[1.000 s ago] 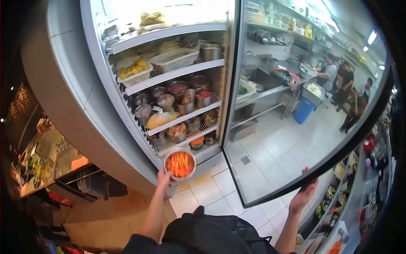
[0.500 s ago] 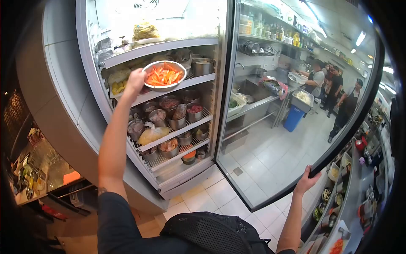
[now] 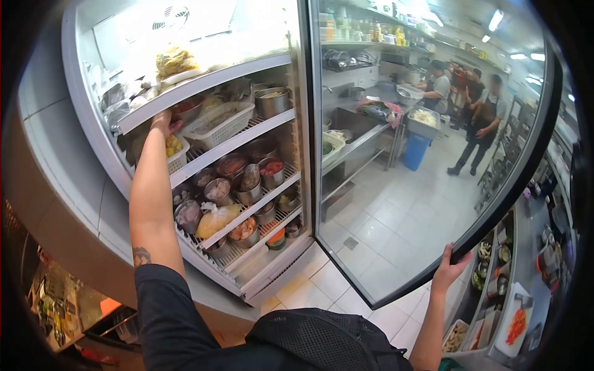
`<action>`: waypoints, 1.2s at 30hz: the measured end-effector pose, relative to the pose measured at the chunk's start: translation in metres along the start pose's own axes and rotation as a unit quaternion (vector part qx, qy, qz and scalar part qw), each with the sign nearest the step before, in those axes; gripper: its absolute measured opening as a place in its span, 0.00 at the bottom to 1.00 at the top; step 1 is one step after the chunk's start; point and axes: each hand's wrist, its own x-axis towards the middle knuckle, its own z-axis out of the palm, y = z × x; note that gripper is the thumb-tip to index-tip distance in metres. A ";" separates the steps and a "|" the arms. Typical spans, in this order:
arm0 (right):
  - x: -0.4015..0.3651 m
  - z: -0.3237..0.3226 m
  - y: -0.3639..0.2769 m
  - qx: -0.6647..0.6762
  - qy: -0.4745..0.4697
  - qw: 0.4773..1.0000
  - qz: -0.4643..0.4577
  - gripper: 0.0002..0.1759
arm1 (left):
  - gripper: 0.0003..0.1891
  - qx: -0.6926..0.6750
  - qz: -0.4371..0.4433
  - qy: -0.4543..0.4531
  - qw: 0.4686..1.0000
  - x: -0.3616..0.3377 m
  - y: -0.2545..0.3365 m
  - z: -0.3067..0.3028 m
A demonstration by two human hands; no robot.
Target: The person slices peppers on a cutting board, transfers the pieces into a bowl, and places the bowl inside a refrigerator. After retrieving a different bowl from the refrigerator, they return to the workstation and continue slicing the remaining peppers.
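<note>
My left hand (image 3: 163, 121) reaches up into the open fridge and holds the rim of a metal bowl of orange and red vegetable strips (image 3: 187, 109), which sits on the second shelf beside a white plastic basket (image 3: 216, 123). Only the bowl's edge shows behind the shelf above. My right hand (image 3: 450, 269) grips the lower edge of the glass fridge door (image 3: 408, 154) and holds it open.
Lower fridge shelves carry several steel pots of food (image 3: 241, 185) and a yellow bag (image 3: 215, 219). Through the glass, people (image 3: 479, 117) stand by a steel counter and a blue bin (image 3: 414, 151). At the right, a counter holds food containers (image 3: 495, 290).
My left hand lifted the bowl from near the fridge's bottom up to the second shelf and pushed it in. My right hand stayed on the door, which swung a little.
</note>
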 end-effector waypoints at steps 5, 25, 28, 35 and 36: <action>-0.051 0.004 -0.014 -0.002 0.014 1.000 -0.026 0.26 | 0.22 -0.074 0.014 -0.028 0.997 0.037 -0.007 0.009; -0.168 0.022 -0.040 0.000 0.047 0.998 -0.040 0.42 | 0.28 -0.276 0.041 -0.038 0.959 0.101 0.019 0.205; -0.170 0.021 -0.038 -0.006 0.046 0.997 -0.054 0.43 | 0.28 -0.256 0.055 -0.049 0.964 0.102 0.009 0.210; -0.160 0.025 -0.041 0.001 0.074 0.997 -0.021 0.44 | 0.28 -0.210 0.069 -0.066 0.973 0.100 -0.006 0.196; -0.157 0.023 -0.039 -0.005 0.075 0.997 -0.022 0.44 | 0.28 -0.209 0.070 -0.063 0.973 0.100 -0.006 0.192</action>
